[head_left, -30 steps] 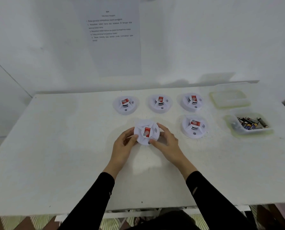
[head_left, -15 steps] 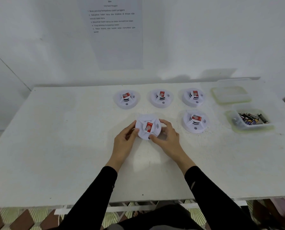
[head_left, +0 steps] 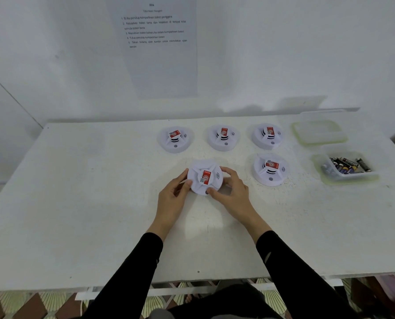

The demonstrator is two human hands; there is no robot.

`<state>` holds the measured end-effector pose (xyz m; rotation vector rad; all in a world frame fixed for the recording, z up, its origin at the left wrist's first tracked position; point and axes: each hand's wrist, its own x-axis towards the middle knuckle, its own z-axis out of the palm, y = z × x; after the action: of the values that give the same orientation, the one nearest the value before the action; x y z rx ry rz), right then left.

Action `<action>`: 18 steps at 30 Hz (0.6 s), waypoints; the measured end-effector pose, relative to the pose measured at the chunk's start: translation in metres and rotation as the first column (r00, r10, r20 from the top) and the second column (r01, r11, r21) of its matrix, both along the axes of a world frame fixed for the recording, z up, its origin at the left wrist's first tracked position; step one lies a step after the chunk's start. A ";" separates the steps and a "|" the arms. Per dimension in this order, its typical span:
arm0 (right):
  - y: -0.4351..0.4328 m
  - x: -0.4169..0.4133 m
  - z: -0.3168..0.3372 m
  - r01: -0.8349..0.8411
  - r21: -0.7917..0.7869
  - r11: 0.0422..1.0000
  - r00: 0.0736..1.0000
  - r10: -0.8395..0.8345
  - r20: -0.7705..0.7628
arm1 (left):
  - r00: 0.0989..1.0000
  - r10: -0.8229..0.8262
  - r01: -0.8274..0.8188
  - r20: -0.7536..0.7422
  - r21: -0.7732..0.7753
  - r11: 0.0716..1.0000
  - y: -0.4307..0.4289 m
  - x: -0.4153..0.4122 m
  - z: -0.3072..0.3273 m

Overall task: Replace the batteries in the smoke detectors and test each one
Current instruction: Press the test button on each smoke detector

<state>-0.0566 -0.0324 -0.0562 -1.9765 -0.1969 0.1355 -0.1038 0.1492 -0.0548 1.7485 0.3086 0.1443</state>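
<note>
A round white smoke detector (head_left: 204,178) with a red label sits at the middle of the white table (head_left: 81,203), held between both hands. My left hand (head_left: 172,199) grips its left rim with thumb and fingers. My right hand (head_left: 232,193) grips its right rim, thumb at the front edge near a grey button. Three more detectors stand in a back row: left (head_left: 175,139), middle (head_left: 223,137) and right (head_left: 267,135). Another detector (head_left: 270,169) lies to the right of the held one.
A clear tub (head_left: 346,168) with several batteries stands at the right. Behind it lies an empty clear container (head_left: 318,132). An instruction sheet (head_left: 156,44) hangs on the wall. The table's front edge runs just above my lap.
The held detector has turned slightly between my hands, its label now more upright. The view has tilted a little; the hands stay on the rim.
</note>
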 end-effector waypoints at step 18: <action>0.002 -0.001 0.002 -0.002 -0.015 1.000 1.000 0.002 -0.012 | 1.000 0.004 -0.003 0.018 -0.008 1.000 -0.001 0.000 -0.004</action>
<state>-0.0572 -0.0308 -0.0542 -1.9899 -0.1910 0.1503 -0.1037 0.1486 -0.0587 1.7377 0.2987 0.1611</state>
